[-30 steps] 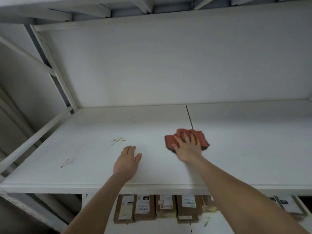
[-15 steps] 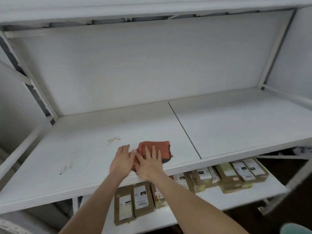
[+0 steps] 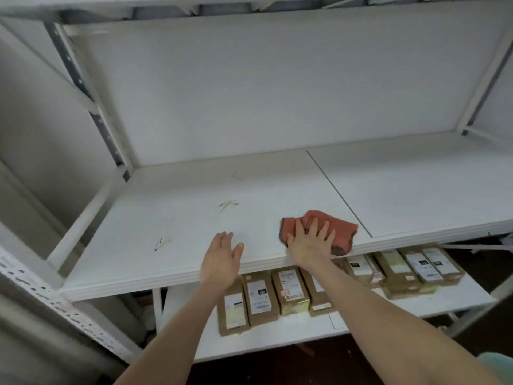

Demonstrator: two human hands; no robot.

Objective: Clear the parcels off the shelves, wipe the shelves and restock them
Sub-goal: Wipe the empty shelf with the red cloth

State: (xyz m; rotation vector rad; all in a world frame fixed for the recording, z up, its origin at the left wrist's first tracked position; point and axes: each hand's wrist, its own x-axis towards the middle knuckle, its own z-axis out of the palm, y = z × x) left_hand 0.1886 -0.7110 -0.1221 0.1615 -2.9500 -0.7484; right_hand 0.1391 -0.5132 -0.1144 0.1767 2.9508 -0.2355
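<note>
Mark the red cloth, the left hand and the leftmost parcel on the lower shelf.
red cloth [image 3: 342,230]: head view, its uncovered right part.
left hand [image 3: 220,259]: head view, back of the hand.
leftmost parcel [image 3: 233,308]: head view, its label.

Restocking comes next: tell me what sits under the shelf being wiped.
Labelled brown parcels lie in a row on the lower shelf. The wiped shelf and both forearms hide parts of them.

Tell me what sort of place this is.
Likely a parcel storeroom or small warehouse: perforated metal racking, brown labelled parcels lined up on the lower shelf, and a right hand pressing a red cloth on the upper shelf.
</note>
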